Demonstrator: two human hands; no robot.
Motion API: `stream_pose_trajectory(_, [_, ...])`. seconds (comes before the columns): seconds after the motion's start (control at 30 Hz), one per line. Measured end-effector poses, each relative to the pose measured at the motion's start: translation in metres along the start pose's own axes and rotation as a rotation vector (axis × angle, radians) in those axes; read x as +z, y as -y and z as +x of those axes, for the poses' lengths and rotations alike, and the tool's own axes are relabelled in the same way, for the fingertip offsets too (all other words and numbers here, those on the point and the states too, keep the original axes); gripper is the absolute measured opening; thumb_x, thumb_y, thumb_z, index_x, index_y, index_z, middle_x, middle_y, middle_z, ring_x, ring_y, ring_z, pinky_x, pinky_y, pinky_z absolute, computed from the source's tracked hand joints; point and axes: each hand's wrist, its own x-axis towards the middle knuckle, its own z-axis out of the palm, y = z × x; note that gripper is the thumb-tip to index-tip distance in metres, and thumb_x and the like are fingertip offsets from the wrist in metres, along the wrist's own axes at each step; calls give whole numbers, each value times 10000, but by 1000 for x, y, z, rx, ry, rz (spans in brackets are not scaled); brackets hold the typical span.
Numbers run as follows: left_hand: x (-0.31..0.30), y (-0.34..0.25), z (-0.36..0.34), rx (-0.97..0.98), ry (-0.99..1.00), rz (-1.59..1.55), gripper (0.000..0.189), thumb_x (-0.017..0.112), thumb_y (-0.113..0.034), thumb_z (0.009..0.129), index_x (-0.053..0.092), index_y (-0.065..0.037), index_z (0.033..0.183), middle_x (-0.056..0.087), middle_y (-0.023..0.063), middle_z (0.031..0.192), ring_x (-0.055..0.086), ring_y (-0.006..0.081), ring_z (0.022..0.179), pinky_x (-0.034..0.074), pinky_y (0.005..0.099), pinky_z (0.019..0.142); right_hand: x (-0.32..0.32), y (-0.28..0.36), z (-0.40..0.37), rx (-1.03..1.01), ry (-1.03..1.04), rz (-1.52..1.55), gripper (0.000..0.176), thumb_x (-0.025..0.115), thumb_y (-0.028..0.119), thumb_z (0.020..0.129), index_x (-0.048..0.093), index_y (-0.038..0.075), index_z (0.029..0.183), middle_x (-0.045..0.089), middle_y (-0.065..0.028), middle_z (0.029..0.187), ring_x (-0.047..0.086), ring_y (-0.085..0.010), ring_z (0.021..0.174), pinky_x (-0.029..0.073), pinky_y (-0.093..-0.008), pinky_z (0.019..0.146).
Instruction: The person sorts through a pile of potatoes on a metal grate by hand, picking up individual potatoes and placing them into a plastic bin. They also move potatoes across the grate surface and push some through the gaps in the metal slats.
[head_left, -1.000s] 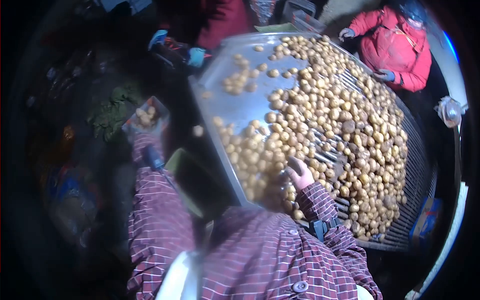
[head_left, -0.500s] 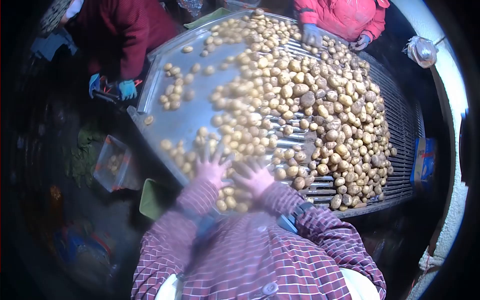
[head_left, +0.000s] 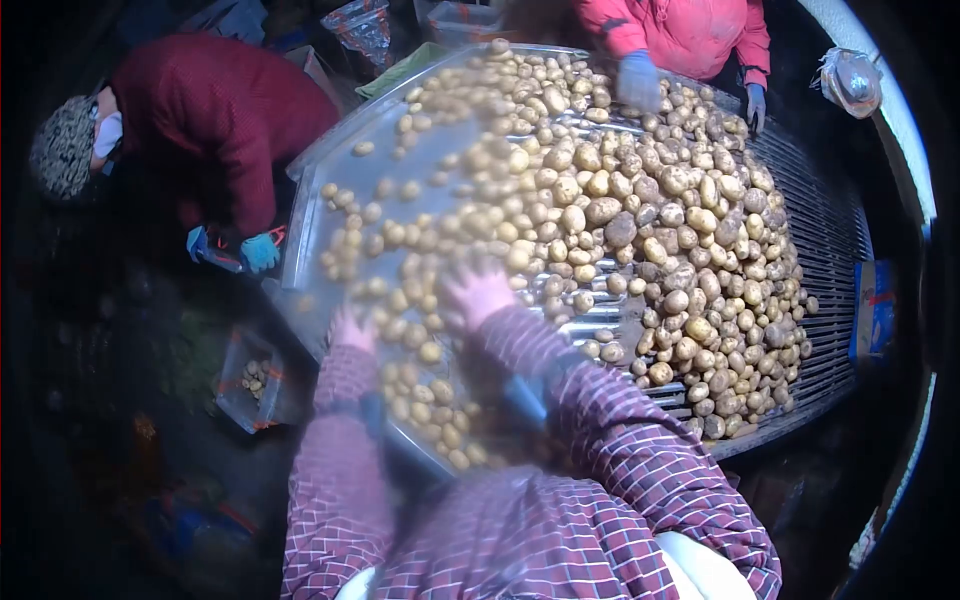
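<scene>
Potatoes [head_left: 575, 220] lie in a broad heap over a metal sorting table. My right hand [head_left: 478, 290] is spread among the potatoes near the table's middle, blurred by motion, its fingers apart. At the table's left front edge is my left hand [head_left: 353, 328], also blurred, with its fingers stretched out beside a few potatoes. Neither hand is closed around a potato. Between my forearms, more potatoes [head_left: 435, 405] fill the narrow front end of the table.
Bare metal sheet [head_left: 325, 235] shows at left; slatted bars [head_left: 815, 210] form the right side. A person in pink [head_left: 680, 35] works at the far edge with gloved hands. Another in dark red [head_left: 225, 100] bends at left. A clear crate [head_left: 250, 380] holds several potatoes on the floor.
My left hand has moved left to the table edge, my right hand forward and slightly left. Potatoes have spread across the left sheet. The person in dark red shows more fully.
</scene>
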Motion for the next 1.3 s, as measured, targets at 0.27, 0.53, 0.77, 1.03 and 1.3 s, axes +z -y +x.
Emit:
stream_pose_trajectory(0.27, [-10, -28, 9, 5, 47, -249, 622, 585, -102, 893, 360, -69, 1472, 309, 223, 1514, 334, 407, 1380, 319, 451, 1132, -55, 24, 30, 43, 566, 312, 436, 658, 301, 816, 586, 129, 1211, 559, -166, 1312, 582, -356, 1121, 459, -472, 988])
stream_pose_trajectory(0.53, [-3, 6, 19, 68, -33, -341, 572, 512, -136, 943, 345, -84, 1488, 323, 206, 1525, 330, 333, 1407, 304, 418, 1146, 31, -94, 68, 9, -327, -55, 186, 607, 197, 820, 611, 150, 1000, 605, -132, 1114, 573, -333, 1051, 488, -446, 846])
stream_pose_trajectory(0.77, [2, -80, -36, 217, 66, 467, 714, 532, -506, 906, 308, -218, 1519, 265, 158, 1568, 258, 389, 1433, 191, 631, 1131, 34, -61, -59, 55, -247, 150, 183, 657, 158, 762, 619, 125, 938, 597, -98, 1000, 578, -313, 940, 496, -437, 795])
stream_pose_trajectory(1.03, [17, -189, -159, 747, 441, 381, 615, 503, -542, 903, 435, -254, 1442, 396, 94, 1497, 274, 297, 1437, 155, 595, 1160, 4, -47, -169, 327, -199, 204, 268, 674, 167, 728, 642, 103, 986, 625, -115, 974, 597, -334, 934, 501, -430, 814])
stream_pose_trajectory(1.3, [2, -155, -51, 397, 85, 145, 285, 639, -235, 835, 635, -115, 1093, 639, 147, 1071, 623, 308, 1018, 499, 426, 897, 16, -77, -214, 656, -235, 467, 262, 696, 172, 819, 676, 90, 1067, 687, -124, 945, 669, -273, 893, 525, -370, 801])
